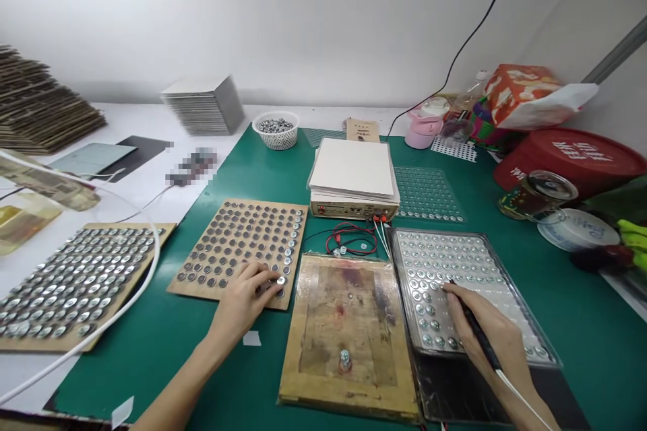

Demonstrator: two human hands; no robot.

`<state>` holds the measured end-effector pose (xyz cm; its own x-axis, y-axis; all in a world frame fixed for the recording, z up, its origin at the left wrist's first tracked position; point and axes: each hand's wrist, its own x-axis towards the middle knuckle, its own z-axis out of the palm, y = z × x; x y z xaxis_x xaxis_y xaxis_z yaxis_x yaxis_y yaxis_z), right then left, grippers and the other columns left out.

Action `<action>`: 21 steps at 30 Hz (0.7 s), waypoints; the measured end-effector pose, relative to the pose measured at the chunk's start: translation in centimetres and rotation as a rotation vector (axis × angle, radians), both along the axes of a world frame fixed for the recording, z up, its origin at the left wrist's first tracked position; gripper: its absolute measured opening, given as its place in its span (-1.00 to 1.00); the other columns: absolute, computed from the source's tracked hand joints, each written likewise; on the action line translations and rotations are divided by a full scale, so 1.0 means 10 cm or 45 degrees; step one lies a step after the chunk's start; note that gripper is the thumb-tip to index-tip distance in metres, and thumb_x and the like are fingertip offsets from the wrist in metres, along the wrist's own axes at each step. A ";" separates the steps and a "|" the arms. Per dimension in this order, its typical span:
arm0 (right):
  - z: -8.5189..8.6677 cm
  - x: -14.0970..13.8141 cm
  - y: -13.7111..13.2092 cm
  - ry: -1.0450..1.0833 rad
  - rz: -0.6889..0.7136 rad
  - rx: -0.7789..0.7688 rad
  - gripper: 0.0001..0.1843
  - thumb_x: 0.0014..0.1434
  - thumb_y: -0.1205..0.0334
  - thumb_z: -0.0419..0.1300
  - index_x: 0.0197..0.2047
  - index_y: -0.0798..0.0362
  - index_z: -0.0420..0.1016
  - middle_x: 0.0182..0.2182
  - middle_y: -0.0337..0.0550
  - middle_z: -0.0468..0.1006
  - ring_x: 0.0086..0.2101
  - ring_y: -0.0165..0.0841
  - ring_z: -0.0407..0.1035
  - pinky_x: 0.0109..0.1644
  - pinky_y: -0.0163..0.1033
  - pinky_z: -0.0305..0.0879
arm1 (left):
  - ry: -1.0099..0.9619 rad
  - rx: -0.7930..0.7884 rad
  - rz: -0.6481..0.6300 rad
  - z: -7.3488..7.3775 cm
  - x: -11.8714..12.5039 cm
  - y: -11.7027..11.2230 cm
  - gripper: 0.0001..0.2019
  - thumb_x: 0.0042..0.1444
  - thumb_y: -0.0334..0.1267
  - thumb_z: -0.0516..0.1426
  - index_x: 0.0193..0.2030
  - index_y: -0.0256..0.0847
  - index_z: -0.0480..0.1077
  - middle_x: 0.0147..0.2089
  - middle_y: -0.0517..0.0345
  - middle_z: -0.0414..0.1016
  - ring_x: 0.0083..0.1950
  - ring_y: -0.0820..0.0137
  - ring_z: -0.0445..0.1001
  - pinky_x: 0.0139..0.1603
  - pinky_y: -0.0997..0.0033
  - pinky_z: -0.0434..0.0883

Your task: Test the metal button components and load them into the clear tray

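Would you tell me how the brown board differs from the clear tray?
The brown board is opaque, its round parts mostly dark; the clear tray is see-through plastic, its parts silver. The left hand rests bare on the board; the right hand holds a black probe over the tray. Both lie flat.

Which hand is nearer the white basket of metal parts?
Left. The left hand rests on the cardboard tray in front of the basket; the right hand holds a probe over the plastic tray, farther right.

Left hand (247,297) flat, fingers spread — right hand (488,330) curled in a pinch.
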<state>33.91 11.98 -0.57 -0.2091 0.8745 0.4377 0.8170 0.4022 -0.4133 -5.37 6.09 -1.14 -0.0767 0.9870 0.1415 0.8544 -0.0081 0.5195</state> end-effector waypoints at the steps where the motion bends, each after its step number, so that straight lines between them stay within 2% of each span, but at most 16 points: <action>1: 0.01 0.00 -0.01 0.030 -0.040 -0.011 -0.74 0.30 0.11 0.01 -0.14 0.00 0.48 -0.22 -0.07 0.61 -0.21 -0.14 0.53 -0.13 -0.08 0.45 | 0.011 0.014 0.011 -0.02 0.03 -0.01 -0.67 0.22 0.00 0.01 -0.23 -0.11 0.51 -0.25 0.03 0.47 -0.12 0.21 0.35 -0.16 0.27 0.35; 4: 0.06 -0.04 -0.10 0.162 -0.162 -0.026 -0.72 0.28 0.08 0.02 -0.11 -0.01 0.49 -0.18 -0.04 0.61 -0.17 -0.12 0.52 -0.08 -0.07 0.43 | 0.019 -0.008 0.061 -0.05 0.03 0.03 -0.66 0.21 0.00 0.00 -0.25 -0.12 0.51 -0.27 0.03 0.44 -0.16 0.21 0.34 -0.20 0.27 0.33; 6: 0.10 -0.13 -0.23 0.395 -0.180 -0.058 -0.74 0.28 0.11 0.05 -0.06 0.01 0.44 -0.17 -0.01 0.60 -0.18 -0.15 0.53 -0.10 -0.09 0.45 | -0.005 -0.079 0.098 -0.01 0.01 0.09 -0.68 0.19 0.00 0.02 -0.30 -0.12 0.49 -0.30 0.05 0.44 -0.19 0.22 0.35 -0.23 0.30 0.32; 8: 0.13 -0.29 -0.40 0.592 -0.098 -0.161 -0.80 0.25 0.16 0.10 -0.08 0.00 0.41 -0.22 -0.04 0.62 -0.25 -0.20 0.55 -0.18 -0.16 0.49 | -0.041 -0.124 0.148 0.04 0.04 0.13 -0.72 0.16 -0.02 0.05 -0.37 -0.14 0.45 -0.33 0.07 0.44 -0.21 0.23 0.37 -0.27 0.33 0.32; 10: 0.13 -0.48 -0.57 0.626 0.083 -0.300 -0.88 0.21 0.21 0.15 -0.16 -0.03 0.43 -0.32 -0.13 0.63 -0.34 -0.25 0.55 -0.27 -0.24 0.49 | -0.112 -0.117 0.144 0.08 0.14 0.11 -0.76 0.15 -0.07 0.06 -0.40 -0.16 0.40 -0.35 0.10 0.45 -0.25 0.27 0.39 -0.29 0.36 0.33; 13: 0.08 -0.72 -0.73 0.571 0.321 -0.493 -0.92 0.18 0.25 0.16 -0.26 -0.05 0.48 -0.41 -0.19 0.62 -0.42 -0.30 0.54 -0.34 -0.32 0.46 | -0.251 -0.124 -0.073 0.09 0.44 -0.11 -0.83 0.19 -0.17 0.06 -0.36 -0.16 0.39 -0.36 0.14 0.46 -0.31 0.35 0.41 -0.31 0.42 0.36; 15: 0.03 -0.81 -0.78 0.582 0.380 -0.604 -0.90 0.19 0.26 0.14 -0.25 -0.03 0.48 -0.40 -0.19 0.62 -0.42 -0.31 0.54 -0.35 -0.35 0.44 | -0.297 -0.143 -0.281 0.04 0.69 -0.32 -0.84 0.22 -0.24 0.06 -0.36 -0.15 0.39 -0.38 0.16 0.46 -0.34 0.39 0.42 -0.34 0.46 0.37; 17: -0.02 -0.86 -0.81 0.560 0.401 -0.670 -0.89 0.17 0.28 0.13 -0.27 -0.02 0.50 -0.43 -0.20 0.61 -0.45 -0.34 0.52 -0.38 -0.37 0.41 | -0.263 -0.093 -0.413 -0.03 0.90 -0.51 -0.84 0.24 -0.28 0.05 -0.35 -0.16 0.40 -0.40 0.15 0.44 -0.35 0.39 0.40 -0.37 0.46 0.36; 21: -0.06 -0.93 -0.84 0.469 0.429 -0.717 -0.86 0.08 0.33 0.12 -0.40 0.01 0.51 -0.57 -0.28 0.55 -0.58 -0.40 0.43 -0.48 -0.40 0.29 | -0.094 0.085 -0.434 -0.15 1.13 -0.64 -0.87 0.26 -0.29 0.05 -0.25 -0.18 0.42 -0.38 0.10 0.42 -0.35 0.35 0.34 -0.40 0.40 0.33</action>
